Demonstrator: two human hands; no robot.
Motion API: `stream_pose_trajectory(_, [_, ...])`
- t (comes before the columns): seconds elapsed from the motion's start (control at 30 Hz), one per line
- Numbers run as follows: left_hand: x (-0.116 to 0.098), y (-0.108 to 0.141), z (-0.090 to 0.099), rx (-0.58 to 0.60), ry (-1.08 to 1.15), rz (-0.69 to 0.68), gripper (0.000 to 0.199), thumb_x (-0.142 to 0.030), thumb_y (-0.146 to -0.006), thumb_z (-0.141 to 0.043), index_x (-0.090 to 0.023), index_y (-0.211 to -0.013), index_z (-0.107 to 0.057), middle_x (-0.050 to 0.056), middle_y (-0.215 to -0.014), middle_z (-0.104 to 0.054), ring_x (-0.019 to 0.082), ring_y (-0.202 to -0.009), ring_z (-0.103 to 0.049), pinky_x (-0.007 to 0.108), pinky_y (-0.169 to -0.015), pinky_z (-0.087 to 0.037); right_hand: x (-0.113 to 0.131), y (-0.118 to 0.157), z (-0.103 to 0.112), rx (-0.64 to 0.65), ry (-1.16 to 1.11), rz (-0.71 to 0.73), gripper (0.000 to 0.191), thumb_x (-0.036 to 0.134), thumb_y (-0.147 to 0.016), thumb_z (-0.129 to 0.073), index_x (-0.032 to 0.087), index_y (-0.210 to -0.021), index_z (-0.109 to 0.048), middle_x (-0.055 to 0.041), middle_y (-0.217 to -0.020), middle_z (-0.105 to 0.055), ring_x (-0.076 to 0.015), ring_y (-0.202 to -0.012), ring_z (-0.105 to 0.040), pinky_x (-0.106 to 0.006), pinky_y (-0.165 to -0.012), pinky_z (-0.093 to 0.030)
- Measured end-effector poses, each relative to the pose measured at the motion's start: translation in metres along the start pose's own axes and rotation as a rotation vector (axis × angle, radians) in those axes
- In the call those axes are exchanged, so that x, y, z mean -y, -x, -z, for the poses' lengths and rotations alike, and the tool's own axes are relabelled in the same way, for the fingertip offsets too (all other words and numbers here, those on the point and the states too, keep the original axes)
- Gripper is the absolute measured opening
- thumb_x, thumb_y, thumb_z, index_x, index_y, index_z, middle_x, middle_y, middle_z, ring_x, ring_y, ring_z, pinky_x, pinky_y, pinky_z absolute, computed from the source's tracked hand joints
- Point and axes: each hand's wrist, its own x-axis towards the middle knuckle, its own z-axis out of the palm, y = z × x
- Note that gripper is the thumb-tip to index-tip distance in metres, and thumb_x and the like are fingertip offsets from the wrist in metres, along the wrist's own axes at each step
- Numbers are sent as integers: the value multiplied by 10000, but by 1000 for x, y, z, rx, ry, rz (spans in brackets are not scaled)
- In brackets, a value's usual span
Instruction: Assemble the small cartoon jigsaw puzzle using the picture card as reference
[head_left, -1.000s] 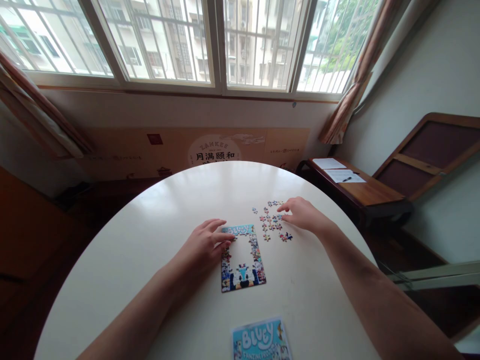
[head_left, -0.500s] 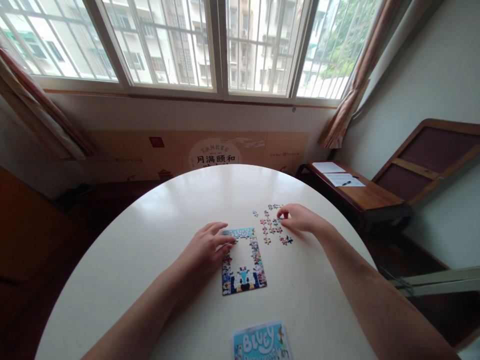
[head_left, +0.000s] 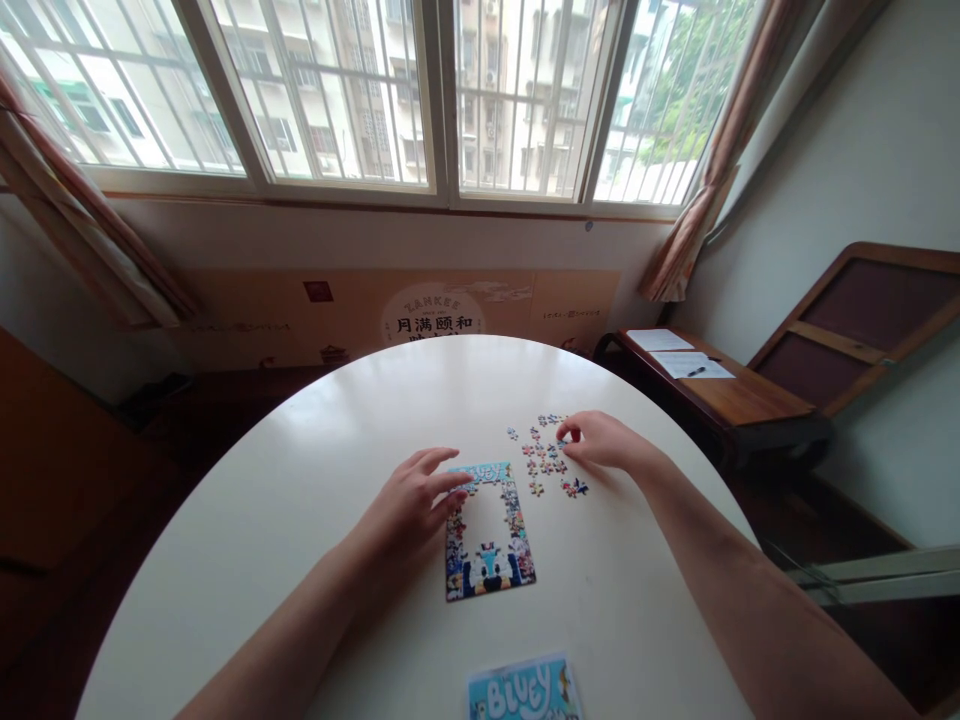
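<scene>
A partly assembled jigsaw puzzle (head_left: 491,578) lies on the round white table, its border and lower picture joined around a bare white middle. My left hand (head_left: 426,490) rests over its upper left edge, fingers spread apart and nothing in them. Loose puzzle pieces (head_left: 546,466) are scattered to the right of the puzzle. Among them, at their right side, my right hand (head_left: 600,440) has thumb and forefinger pinched on a puzzle piece at the table surface. The fingers partly hide that small piece.
A blue box or card marked "Bluey" (head_left: 523,690) lies at the near edge of view on the white table (head_left: 337,420). To the right, a wooden bench (head_left: 750,385) holds papers (head_left: 694,364) and a pen. Barred windows and curtains are beyond the table.
The whole view has shifted slightly, so the table sits a little lower. Both hands keep nearly the same place relative to the puzzle and the loose pieces.
</scene>
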Motion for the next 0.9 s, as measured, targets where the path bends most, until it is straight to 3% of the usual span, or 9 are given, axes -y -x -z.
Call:
stream_pose_trajectory(0.2, [-2,0,2,6,8,22,266,-276,-962,-575,-261,-1162,-750,108,-1358,-636,318,-1256,-579,536,-1029,-518,0,-2,-2,-11,1,29,211,229,-777,-635,208,-934,-774,-48,-872,-747,-198,-767,-666,-293,-682,-476])
stream_pose_trajectory(0.5, [-1,0,2,-2,29,36,287,-286,-966,-571,-221,-1206,-713,119,-1344,-646,320,-1243,-587,551,-1017,-527,-3,1,-5,-119,6,162,190,244,-863,-610,220,-827,-795,-57,-896,-760,-221,-888,-669,-324,-840,-476])
stream_pose_trajectory(0.77, [-3,1,4,-81,39,-5,275,-281,-967,-581,-228,-1213,-692,113,-1307,-665,308,-1207,-610,548,-971,-555,0,-7,-16,-380,-35,153,257,244,-944,-541,173,-871,-776,-119,-919,-743,-271,-925,-647,-394,-848,-478])
stream_pose_trajectory(0.9, [-8,1,8,-195,46,-64,222,-266,-982,-564,-208,-1139,-710,115,-1220,-700,289,-1125,-643,522,-909,-579,21,-3,-20,-469,-223,171,303,333,-994,-490,173,-956,-745,-94,-914,-752,-220,-854,-678,-362,-811,-518])
